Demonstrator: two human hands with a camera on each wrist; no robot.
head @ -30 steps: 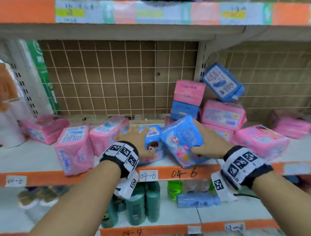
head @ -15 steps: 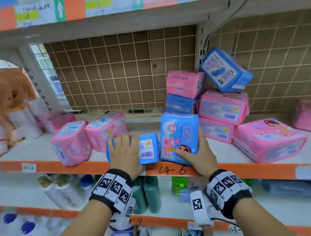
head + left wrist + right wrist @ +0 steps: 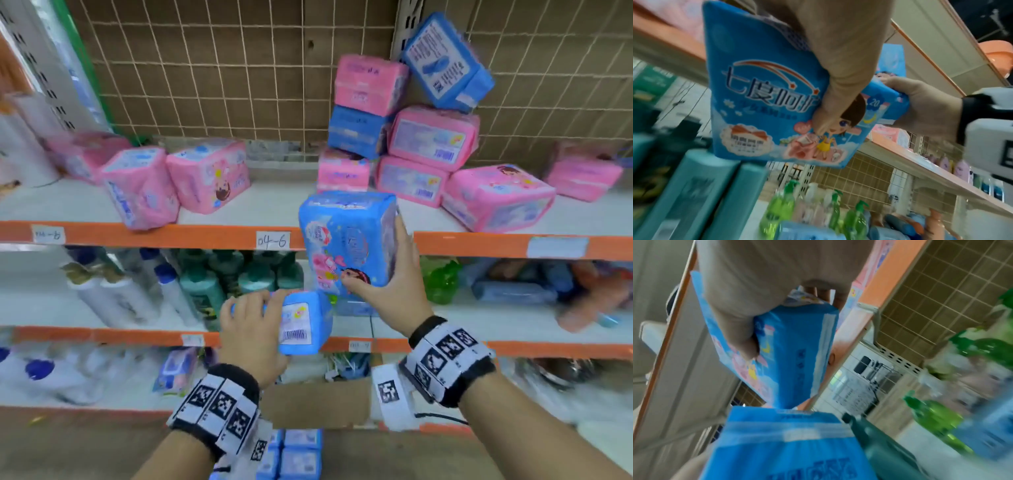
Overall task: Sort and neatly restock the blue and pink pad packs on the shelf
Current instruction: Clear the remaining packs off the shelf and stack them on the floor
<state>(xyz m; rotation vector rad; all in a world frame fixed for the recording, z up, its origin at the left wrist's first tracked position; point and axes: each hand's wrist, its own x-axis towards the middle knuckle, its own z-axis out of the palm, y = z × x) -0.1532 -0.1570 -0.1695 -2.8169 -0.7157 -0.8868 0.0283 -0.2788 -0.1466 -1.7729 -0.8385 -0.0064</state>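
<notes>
Our left hand [image 3: 251, 337] grips one soft, plastic-wrapped blue pad pack [image 3: 303, 323] and our right hand [image 3: 394, 286] clamps another blue pack [image 3: 347, 240] upright. Both hang off the shelf's orange front edge [image 3: 178, 236]; pink pad packs [image 3: 209, 174] lie on the shelf.

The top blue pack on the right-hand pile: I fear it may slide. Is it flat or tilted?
Tilted. The top blue pack leans cornerwise against the mesh back, above a pink pack.

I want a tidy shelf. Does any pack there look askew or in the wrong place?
Yes. The top blue pack leans tilted against the back grid on a mixed pile; another blue pack is wedged between pink packs. Two pink packs at left stand crooked.
</notes>
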